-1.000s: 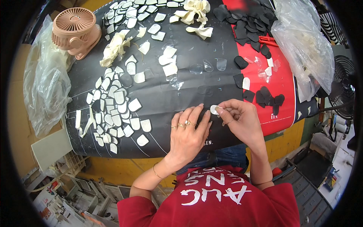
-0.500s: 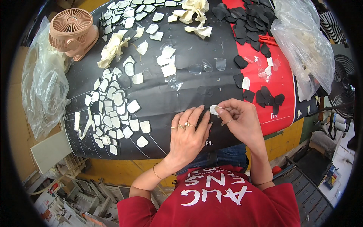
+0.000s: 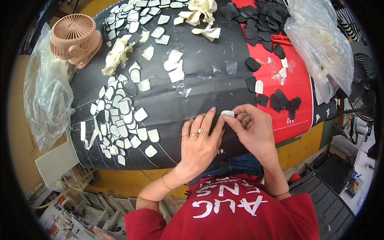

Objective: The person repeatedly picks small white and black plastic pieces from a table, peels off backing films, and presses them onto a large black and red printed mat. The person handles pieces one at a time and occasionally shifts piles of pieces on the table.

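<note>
Here, at the far left, a clear plastic bag (image 3: 47, 96) slumps by a pink desk fan (image 3: 76, 38), beside rows of small cream pieces (image 3: 120, 116). At the near middle of the black-and-red printed mat (image 3: 200, 92), the left hand (image 3: 199, 140) and right hand (image 3: 252, 128) pinch one small cream piece (image 3: 227, 114) between fingertips; it looks light, thin and bendable, best held by its edges. Black pieces (image 3: 256, 20) and another clear bag (image 3: 320, 44) lie right.
</note>
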{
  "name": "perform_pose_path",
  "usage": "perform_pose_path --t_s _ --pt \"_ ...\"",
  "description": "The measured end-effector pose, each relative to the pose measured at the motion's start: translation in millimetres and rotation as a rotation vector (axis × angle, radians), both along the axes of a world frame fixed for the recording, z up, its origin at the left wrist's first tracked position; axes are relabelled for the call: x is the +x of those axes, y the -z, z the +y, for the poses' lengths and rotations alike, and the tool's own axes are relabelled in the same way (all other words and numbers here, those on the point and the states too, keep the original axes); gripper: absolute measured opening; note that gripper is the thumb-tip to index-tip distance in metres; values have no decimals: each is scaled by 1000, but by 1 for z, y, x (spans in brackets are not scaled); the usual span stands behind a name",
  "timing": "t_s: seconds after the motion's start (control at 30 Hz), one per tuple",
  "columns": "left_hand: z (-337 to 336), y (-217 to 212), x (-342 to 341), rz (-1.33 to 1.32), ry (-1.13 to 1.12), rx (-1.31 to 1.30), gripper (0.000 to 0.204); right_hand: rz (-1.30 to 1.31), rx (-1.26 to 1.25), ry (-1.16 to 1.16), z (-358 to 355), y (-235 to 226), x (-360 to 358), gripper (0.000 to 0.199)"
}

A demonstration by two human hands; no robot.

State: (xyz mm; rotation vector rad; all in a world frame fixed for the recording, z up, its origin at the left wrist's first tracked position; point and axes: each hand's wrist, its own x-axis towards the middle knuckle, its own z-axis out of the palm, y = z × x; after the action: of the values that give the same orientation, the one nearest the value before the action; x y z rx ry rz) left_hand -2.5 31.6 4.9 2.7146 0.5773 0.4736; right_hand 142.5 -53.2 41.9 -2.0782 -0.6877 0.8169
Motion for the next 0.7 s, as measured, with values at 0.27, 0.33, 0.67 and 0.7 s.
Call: perform_pose_path --t_s 0.27,0.33,0.67,0.7 --pt "0 -2 1 8 6 -24 44 -270 -4 17 1 13 -12 17" --pt "1 -3 1 12 10 8 40 -287 -25 23 0 14 -14 19" --pt "0 -2 1 30 16 36 41 -404 -114 235 -2 20 -6 34" --pt "-1 -2 1 33 15 35 42 -393 -125 253 -3 20 -4 38"
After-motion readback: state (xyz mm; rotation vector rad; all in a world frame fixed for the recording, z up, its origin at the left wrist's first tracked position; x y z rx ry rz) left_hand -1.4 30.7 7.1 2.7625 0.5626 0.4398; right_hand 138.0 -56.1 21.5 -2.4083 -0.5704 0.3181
